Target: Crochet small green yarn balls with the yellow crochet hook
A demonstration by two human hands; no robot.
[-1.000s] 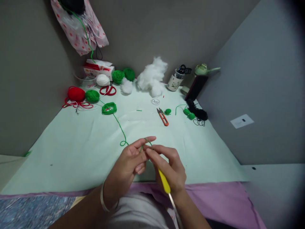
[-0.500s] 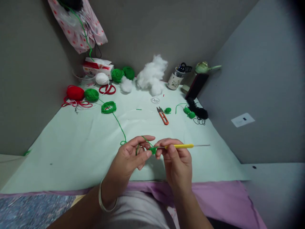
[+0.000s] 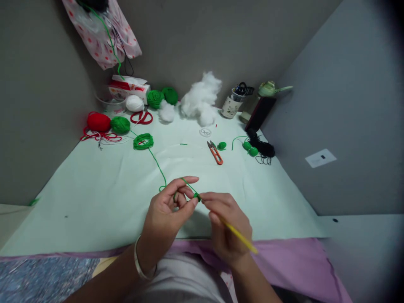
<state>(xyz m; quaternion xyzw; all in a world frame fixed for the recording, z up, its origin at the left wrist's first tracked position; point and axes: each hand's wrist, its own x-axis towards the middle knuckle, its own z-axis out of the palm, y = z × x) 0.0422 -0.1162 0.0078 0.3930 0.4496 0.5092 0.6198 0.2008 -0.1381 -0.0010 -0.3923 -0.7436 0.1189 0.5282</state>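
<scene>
Between thumb and fingers, my left hand (image 3: pixel 170 206) pinches a small green crochet piece (image 3: pixel 197 197). Green yarn (image 3: pixel 189 185) runs over its raised index finger down to the piece. My right hand (image 3: pixel 230 225) is closed around a crochet hook with a yellow handle (image 3: pixel 240 236); the handle slants down to the right and is blurred. The hook's tip is at the green piece, mostly hidden by my fingers. From my left hand the yarn trails back across the table to a loose green yarn coil (image 3: pixel 143 142).
Orange thread snips (image 3: pixel 215 153) lie mid-table beside a small green ball (image 3: pixel 221 145). White stuffing (image 3: pixel 202 101), green yarn balls (image 3: pixel 155 99), red-handled scissors (image 3: pixel 142 117) and red yarn (image 3: pixel 99 121) line the back. Black yarn (image 3: pixel 263 148) lies at the right, near a pen cup (image 3: pixel 232 105).
The crochet hook swung from slanting down to nearly level, then back to slanting down right. My left hand shifted slightly left, and the green piece came into view between the hands.
</scene>
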